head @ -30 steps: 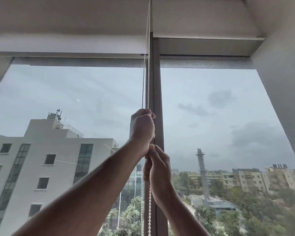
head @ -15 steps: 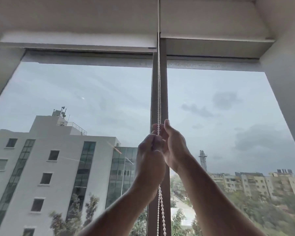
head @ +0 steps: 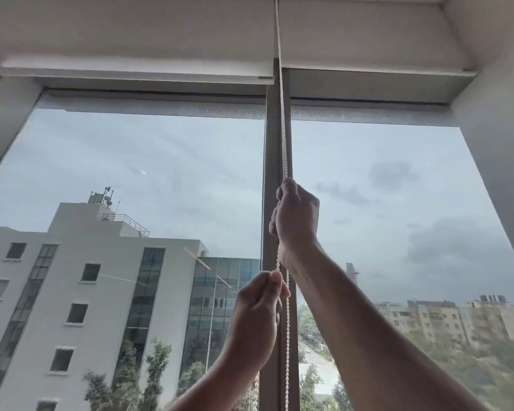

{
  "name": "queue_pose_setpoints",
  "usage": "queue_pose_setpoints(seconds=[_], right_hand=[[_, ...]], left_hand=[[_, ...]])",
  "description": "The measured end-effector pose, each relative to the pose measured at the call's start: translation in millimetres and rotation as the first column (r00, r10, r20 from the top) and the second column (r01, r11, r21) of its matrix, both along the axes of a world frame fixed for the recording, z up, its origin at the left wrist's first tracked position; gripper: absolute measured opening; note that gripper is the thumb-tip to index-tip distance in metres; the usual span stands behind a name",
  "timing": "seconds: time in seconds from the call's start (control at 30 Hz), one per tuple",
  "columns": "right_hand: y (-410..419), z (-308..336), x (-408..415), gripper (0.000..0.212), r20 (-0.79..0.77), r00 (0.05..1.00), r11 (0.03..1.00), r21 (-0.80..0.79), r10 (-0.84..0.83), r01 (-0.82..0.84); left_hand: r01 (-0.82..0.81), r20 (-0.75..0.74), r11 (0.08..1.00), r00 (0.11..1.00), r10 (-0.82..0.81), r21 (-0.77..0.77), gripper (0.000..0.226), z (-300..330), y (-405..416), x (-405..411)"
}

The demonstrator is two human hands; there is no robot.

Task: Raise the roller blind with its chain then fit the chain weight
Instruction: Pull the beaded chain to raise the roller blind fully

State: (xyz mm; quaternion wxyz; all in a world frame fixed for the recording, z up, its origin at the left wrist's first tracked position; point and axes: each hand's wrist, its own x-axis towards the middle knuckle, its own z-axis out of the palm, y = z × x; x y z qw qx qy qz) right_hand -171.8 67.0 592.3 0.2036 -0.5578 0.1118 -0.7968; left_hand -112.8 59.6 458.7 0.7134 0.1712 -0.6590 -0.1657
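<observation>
A white bead chain (head: 282,129) hangs down in front of the window's grey centre post (head: 272,149). My right hand (head: 297,221) is fisted around the chain high up, at mid-window height. Below it, my left hand (head: 258,312) pinches the chain between thumb and fingers. The chain runs on past the left hand and out of the bottom of the frame. The left roller blind (head: 137,65) is rolled up near the top of the window, its pale bottom bar level with the frame head. No chain weight is in view.
A second blind (head: 368,81) sits raised over the right pane. White side walls (head: 499,173) close in the window recess on both sides. Through the glass (head: 131,173) are a white building, trees and a cloudy sky.
My hands have swapped places on the chain: the right hand has gone up above the left, and the left has dropped below it. The left blind's bottom bar sits a little higher.
</observation>
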Motion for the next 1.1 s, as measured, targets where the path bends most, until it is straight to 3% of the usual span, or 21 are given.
queue_pose_setpoints(seconds=[0.1, 0.2, 0.33, 0.47, 0.6, 0.7, 0.77, 0.93, 1.1], right_hand=[[8.3, -6.8, 2.5, 0.035, 0.016, 0.998, 0.996, -0.057, -0.064, 0.065], [6.4, -28.2, 6.5, 0.040, -0.006, 0.991, 0.986, -0.098, -0.133, 0.132], [-7.6, -58.2, 7.8, 0.049, -0.022, 0.985, 0.978, -0.126, -0.172, 0.168], [-12.8, -73.0, 5.7, 0.057, -0.025, 0.986, 0.969, -0.187, -0.168, 0.160], [-13.2, -87.6, 2.6, 0.047, -0.033, 0.953, 0.925, -0.252, -0.302, 0.284], [-16.4, -101.6, -0.2, 0.046, -0.056, 0.939, 0.916, -0.248, -0.340, 0.317], [-18.7, -106.4, -4.1, 0.043, -0.085, 0.950, 0.936, -0.214, -0.301, 0.278], [-15.1, -97.1, -22.1, 0.056, -0.168, 0.981, 0.995, -0.015, 0.097, -0.100], [-9.7, -59.6, -36.5, 0.056, -0.139, 0.986, 0.995, 0.068, 0.088, -0.079]], left_hand=[[0.005, 0.010, 0.999, 1.000, -0.005, 0.033, 0.054, 7.1, -1.2, 10.4], [-0.169, -0.025, 0.986, 0.985, 0.169, 0.005, 0.064, 16.9, -7.0, 23.0], [-0.296, 0.001, 0.955, 0.955, 0.296, -0.018, 0.057, 43.9, -7.6, 27.4], [-0.243, 0.024, 0.970, 0.970, 0.243, 0.018, 0.050, 82.8, 5.6, 14.4], [0.043, -0.034, 0.987, 0.999, -0.038, 0.158, 0.041, 120.5, 27.8, -4.2], [0.105, -0.088, 0.962, 0.992, -0.086, 0.253, 0.040, 132.8, 37.4, -20.2], [0.039, -0.093, 0.968, 0.996, -0.017, 0.246, 0.038, 130.5, 37.3, -27.9], [-0.042, -0.124, 0.991, 0.991, 0.058, 0.130, 0.040, 124.2, 41.3, -26.8], [-0.155, -0.102, 0.987, 0.982, 0.159, 0.044, 0.048, 124.5, 53.2, -22.5]])
